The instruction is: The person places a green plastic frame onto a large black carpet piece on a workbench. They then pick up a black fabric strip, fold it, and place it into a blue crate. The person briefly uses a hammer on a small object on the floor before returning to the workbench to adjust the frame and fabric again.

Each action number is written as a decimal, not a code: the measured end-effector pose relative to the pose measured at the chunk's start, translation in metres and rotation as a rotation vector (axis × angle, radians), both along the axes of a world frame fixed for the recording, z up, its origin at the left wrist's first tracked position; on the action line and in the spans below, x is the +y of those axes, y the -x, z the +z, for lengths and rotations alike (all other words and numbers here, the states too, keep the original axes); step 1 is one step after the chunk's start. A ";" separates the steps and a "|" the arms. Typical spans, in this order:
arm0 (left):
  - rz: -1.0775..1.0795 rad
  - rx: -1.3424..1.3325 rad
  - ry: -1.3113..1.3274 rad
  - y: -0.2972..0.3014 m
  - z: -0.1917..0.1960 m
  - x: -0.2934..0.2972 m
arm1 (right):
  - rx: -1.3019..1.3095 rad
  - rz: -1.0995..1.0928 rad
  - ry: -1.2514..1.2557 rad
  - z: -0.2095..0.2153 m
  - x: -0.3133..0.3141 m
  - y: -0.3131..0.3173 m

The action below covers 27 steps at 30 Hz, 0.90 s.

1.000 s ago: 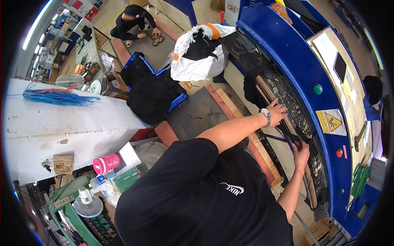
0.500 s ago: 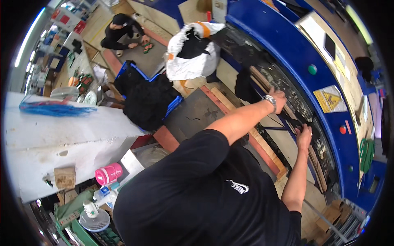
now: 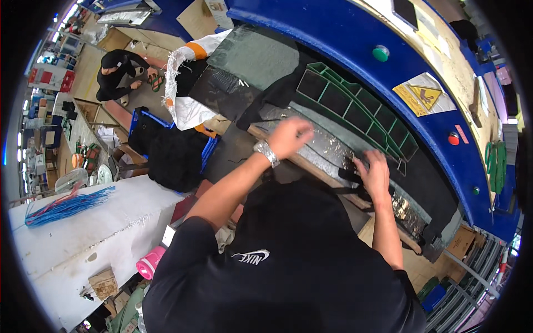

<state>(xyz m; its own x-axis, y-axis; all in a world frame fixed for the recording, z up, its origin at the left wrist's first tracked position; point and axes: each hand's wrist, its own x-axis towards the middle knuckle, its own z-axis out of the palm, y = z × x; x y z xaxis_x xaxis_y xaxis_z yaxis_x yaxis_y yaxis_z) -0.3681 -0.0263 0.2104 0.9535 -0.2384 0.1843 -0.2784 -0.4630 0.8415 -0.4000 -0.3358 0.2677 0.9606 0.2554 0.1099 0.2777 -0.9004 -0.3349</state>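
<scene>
My left hand (image 3: 288,137), with a silver watch at the wrist, hovers over the near side of a worn, pale-specked metal bed (image 3: 327,152). Its fingers are curled and blurred, so a grip cannot be made out. To its right, my right hand (image 3: 375,172) has thumb and fingers apart beside a short black strip (image 3: 350,176); no object shows between them. Beyond both hands, a green-edged cutting die (image 3: 355,105) with several cells rests on black sheet material (image 3: 427,176). A wooden rail (image 3: 316,171) runs along the bed's near edge, partly behind my arms.
A blue machine beam (image 3: 327,33) with a green button (image 3: 381,53) and a red button (image 3: 453,138) arches behind the bed. At left are a white sack (image 3: 191,114), black material (image 3: 175,152) in a blue crate and a white table (image 3: 127,205). Another person (image 3: 116,75) crouches far left.
The view has swung, moving the sack and crate leftward. My hands have come off the rail area and lie farther apart. The green die and black sheet now show on the bed.
</scene>
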 end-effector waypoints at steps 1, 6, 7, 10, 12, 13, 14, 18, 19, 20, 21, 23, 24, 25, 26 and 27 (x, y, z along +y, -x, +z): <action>0.109 -0.041 0.019 -0.013 -0.001 0.013 | -0.063 0.055 -0.015 -0.003 0.015 -0.011; 0.301 0.253 0.104 -0.064 -0.023 0.053 | -0.147 0.383 0.088 -0.042 0.062 -0.029; 0.290 0.360 0.132 -0.065 -0.047 0.063 | -0.148 0.413 0.106 -0.054 0.065 -0.030; 0.224 0.605 0.214 -0.060 -0.065 0.075 | -0.057 0.480 0.008 -0.058 0.061 -0.023; 0.208 0.661 0.193 -0.057 -0.056 0.073 | -0.123 0.434 -0.143 -0.037 0.062 -0.023; 0.207 0.643 0.145 -0.055 -0.048 0.072 | -0.140 0.416 -0.151 -0.021 0.064 -0.019; 0.214 0.626 0.096 -0.050 -0.043 0.073 | -0.155 0.404 -0.161 -0.006 0.065 -0.014; 0.195 0.377 -0.362 -0.047 -0.012 0.055 | -0.145 0.307 -0.128 0.061 0.062 0.023; 0.280 0.381 -0.487 -0.046 -0.016 0.049 | -0.088 0.315 -0.096 0.076 0.060 0.034; 0.267 0.379 -0.619 -0.045 -0.004 0.040 | -0.054 0.351 -0.062 0.087 0.056 0.047; 0.268 0.414 -0.594 -0.046 -0.003 0.036 | -0.010 0.387 -0.028 0.099 0.058 0.058; 0.253 0.475 -0.604 -0.052 -0.005 0.032 | 0.080 0.436 -0.036 0.104 0.058 0.077; 0.226 0.502 -0.644 -0.058 -0.006 0.028 | 0.124 0.431 -0.035 0.097 0.058 0.086; 0.217 0.481 -0.614 -0.059 -0.011 0.028 | 0.162 0.437 -0.029 0.087 0.061 0.092; 0.215 0.467 -0.576 -0.056 -0.017 0.032 | 0.206 0.454 -0.012 0.076 0.064 0.096; 0.190 0.403 -0.560 -0.055 -0.024 0.034 | 0.251 0.483 -0.020 0.060 0.064 0.099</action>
